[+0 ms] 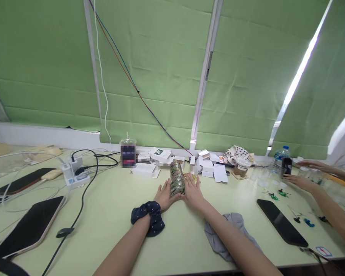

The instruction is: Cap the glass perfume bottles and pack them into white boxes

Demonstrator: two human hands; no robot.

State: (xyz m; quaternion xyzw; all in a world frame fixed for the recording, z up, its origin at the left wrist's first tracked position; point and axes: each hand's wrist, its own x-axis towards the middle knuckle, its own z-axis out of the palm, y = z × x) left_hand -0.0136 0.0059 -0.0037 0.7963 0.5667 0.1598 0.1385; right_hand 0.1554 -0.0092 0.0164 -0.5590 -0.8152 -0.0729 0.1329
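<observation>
Between my two hands on the pale table lies a clear-wrapped, greenish-brown roll [177, 179], its long side pointing away from me. Its contents are hard to make out under the shiny wrap. My left hand [166, 196] rests along its left side, fingers stretched forward, a dark dotted scrunchie [149, 216] around the wrist. On the right side lies my right hand [193, 191], fingers spread and pointing forward. Both thumbs meet at the roll's near end. A grey cloth [231, 234] is partly under my right forearm.
Behind the roll are several small white boxes [161, 154] and a drink cup [128, 155]. To the left, cables run from a power strip [76, 172] near phones [31, 222]. A phone [281, 222] and small green parts lie right, near another person's hand [300, 182].
</observation>
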